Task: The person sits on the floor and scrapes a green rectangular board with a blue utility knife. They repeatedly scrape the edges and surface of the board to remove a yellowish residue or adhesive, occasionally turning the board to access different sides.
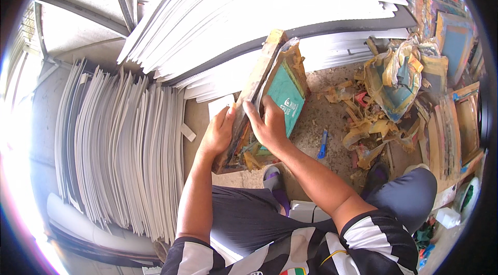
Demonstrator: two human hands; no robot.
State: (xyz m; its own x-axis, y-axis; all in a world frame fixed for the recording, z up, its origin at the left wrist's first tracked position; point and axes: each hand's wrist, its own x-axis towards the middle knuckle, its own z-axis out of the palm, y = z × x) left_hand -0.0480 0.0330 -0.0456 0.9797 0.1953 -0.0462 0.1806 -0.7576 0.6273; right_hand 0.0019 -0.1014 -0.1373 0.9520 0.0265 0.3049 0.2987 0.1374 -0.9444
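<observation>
So, biggest thing first: a huge stack of white sheets [290, 5] is stretching across the top, and a row of upright sheets [119, 155] is filling the left side. Old frames [455, 41] are leaning together at upper right, with a messy heap of torn scraps [381, 135] spreading over the floor just below. The wooden frame [251, 85] is sitting tilted in front of the person, between both hands, its green panel [285, 96] facing right. The left hand [218, 132] is partly closing on the outer wooden side, fingers pressing there. The right hand [271, 127] is gripping the frame too, half curled, thumb lying along the edge; I can't tell exactly where its hidden fingertips are going. Smallest of the lot, a blue cutter [323, 143] is lying on the floor, right of the frame.
</observation>
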